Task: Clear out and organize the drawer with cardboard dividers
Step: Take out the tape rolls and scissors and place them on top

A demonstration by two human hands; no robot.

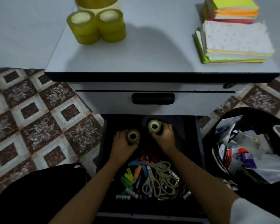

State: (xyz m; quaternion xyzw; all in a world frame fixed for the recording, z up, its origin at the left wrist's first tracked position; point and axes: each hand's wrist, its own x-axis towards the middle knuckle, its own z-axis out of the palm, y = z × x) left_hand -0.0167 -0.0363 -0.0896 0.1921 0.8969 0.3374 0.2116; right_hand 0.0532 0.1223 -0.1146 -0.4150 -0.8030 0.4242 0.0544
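Observation:
The dark lower drawer (199, 143) stands pulled out below me. My left hand (122, 145) grips a yellowish tape roll (133, 136) inside the drawer. My right hand (166, 136) grips a second tape roll (154, 126), a little farther back and higher. In the drawer's near half lie two pairs of beige scissors (158, 178), coloured paper strips (132, 173) and small stationery bits. Two stacks of tape rolls (95, 26) stand on the cabinet top (152, 50) at the back left.
Piles of coloured paper (233, 42) sit on the cabinet top at the right. A black bag (249, 147) full of scraps stands right of the drawer. The closed upper drawer has a black handle (153, 98). Patterned floor tiles (39, 118) lie left.

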